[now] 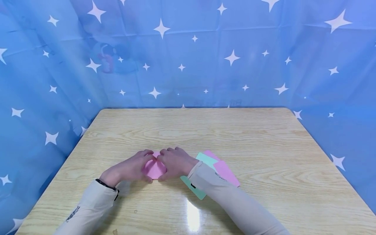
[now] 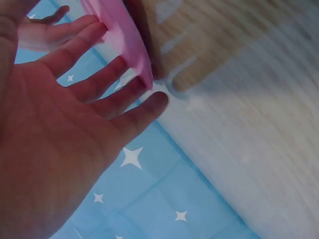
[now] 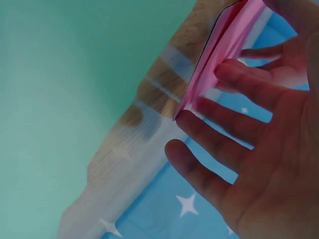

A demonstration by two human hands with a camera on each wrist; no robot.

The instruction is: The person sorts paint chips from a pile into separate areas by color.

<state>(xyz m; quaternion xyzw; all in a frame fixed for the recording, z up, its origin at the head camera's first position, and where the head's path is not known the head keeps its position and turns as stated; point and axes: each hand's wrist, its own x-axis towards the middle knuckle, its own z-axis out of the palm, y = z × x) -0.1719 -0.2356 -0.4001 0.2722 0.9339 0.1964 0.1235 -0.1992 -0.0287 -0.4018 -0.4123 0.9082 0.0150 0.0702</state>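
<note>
Between my two hands a folded pink sheet (image 1: 155, 170) stands just at the tabletop, left of the middle. My left hand (image 1: 133, 168) holds its left side, fingers along the far side and the thumb nearer me. On the right side, my right hand (image 1: 177, 163) holds it in the same way. In the right wrist view the pink sheet (image 3: 214, 64) shows stacked layers along its edge. The left wrist view shows fingertips against the pink sheet (image 2: 119, 32), its upper part cut off by the frame.
Under my right forearm lie a mint green sheet (image 1: 201, 195) and pink sheets (image 1: 228, 173), overlapping and partly hidden by the sleeve. They rest on a pale wooden table (image 1: 264, 140). A blue curtain (image 1: 205, 78) with white stars hangs behind and at both sides.
</note>
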